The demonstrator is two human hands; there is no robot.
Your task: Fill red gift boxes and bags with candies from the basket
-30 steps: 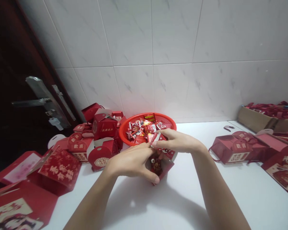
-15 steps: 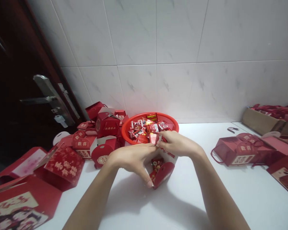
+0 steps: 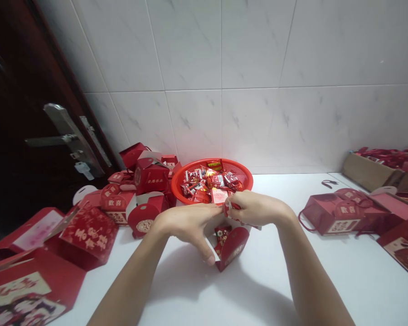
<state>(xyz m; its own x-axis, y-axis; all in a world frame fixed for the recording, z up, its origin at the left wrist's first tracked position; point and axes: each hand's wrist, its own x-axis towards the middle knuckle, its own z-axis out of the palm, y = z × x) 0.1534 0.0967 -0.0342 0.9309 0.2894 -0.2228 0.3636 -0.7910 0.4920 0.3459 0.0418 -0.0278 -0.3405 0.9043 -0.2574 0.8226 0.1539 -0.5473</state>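
A small red gift box (image 3: 234, 248) stands open on the white table between my hands, with wrapped candy (image 3: 222, 235) inside. My left hand (image 3: 190, 226) grips the box's left side, thumb at the near corner and fingers reaching along the far side. At the box's far right side, my right hand (image 3: 253, 208) is closed on a red and white flap, its fingers curled. Just behind the hands is a red plastic basket (image 3: 246, 174) full of wrapped candies.
Red gift boxes (image 3: 153, 174) crowd the table's left side, some stacked. Further boxes (image 3: 340, 213) lie at the right, near a dark cord (image 3: 329, 183) and a cardboard box (image 3: 370, 171) of dark red ribbons. A tiled wall (image 3: 251, 127) rises behind.
My right hand has shifted slightly and its fingers have curled tighter at the flap. The front flap of the box leans a little further right. My left hand has barely moved.
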